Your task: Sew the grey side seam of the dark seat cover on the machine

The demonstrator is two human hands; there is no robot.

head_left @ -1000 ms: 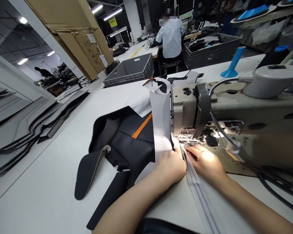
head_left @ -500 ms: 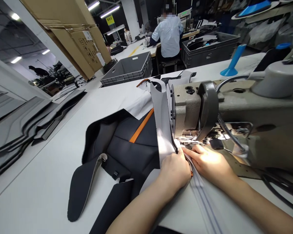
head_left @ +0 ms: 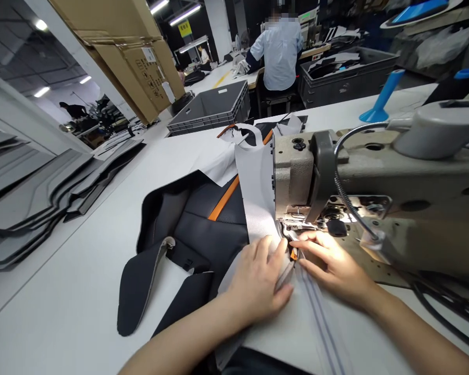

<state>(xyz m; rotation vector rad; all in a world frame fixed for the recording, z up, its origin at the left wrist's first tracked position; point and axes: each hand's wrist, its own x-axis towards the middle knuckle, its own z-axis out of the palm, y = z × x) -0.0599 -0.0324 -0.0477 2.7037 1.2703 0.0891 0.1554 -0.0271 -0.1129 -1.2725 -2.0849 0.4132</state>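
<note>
**Two hands laid flat on pale fabric at the sewing machine's foot**

A pale grey woven fabric panel point(head_left: 258, 208) is fed under the presser foot point(head_left: 291, 226) of a beige industrial sewing machine point(head_left: 375, 177), near the right edge of the white tabletop point(head_left: 74, 291). It is joined to a black padded cover with an orange stripe point(head_left: 207, 229), which is spread out to the left of the machine.

Half a second ago the left hand point(head_left: 258, 281) was bunched in a fist on the panel's edge. It is now opened, fingers spread, and pressed flat on the fabric just short of the foot, so the piece is being held down rather than pinched. The right hand point(head_left: 332, 263) is kept where it was, open, with fingertips extended along the seam beside the foot under the machine's lamp. Nothing is gripped by either hand.

Toward the far edge of the tabletop, a grey plastic crate point(head_left: 214, 107) is seen with only its dark floor showing. A second grey crate point(head_left: 347, 67), beyond it to the right, is filled with dark and pale cut pieces. A blue plastic cone stand point(head_left: 383, 99) is placed behind the machine, and grey cut panels point(head_left: 35, 192) are stacked along the left edge. A person in a pale blue shirt point(head_left: 281, 49) is seated at a far table.
</note>
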